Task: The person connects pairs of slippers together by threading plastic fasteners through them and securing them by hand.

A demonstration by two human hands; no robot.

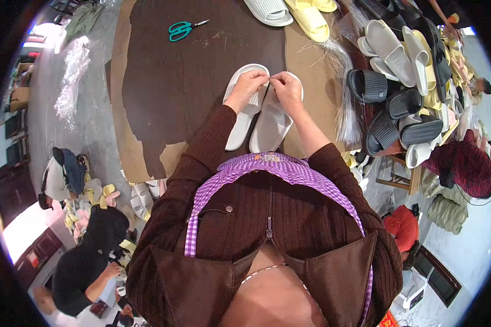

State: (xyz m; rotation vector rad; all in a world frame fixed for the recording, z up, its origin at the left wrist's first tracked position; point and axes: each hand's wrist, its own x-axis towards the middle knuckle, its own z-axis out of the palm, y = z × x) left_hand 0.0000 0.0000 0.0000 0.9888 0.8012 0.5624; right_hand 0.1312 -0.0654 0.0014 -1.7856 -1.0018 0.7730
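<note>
Purple gingham apron (267,158) and brown ribbed sleeves (206,139) sit closest. Just past them, left slipper (237,131) and right slipper (268,133) lie side by side: pale, smooth, rounded ends, broad straps, long axes running away from me, leaning slightly right. My left hand (249,86) is over the left one's far part, my right hand (289,91) over the right one's; each is nearest its own. Both pinch, tips meeting above the gap; can't tell if something thin is between. Underneath: ragged-edged dark brown sheet (169,82). Off right: loose clear strands (345,95), then ribbed black slippers (367,86). Farther: teal-handled scissors (181,31) ahead-left, yellow slippers (311,22) ahead-right.
</note>
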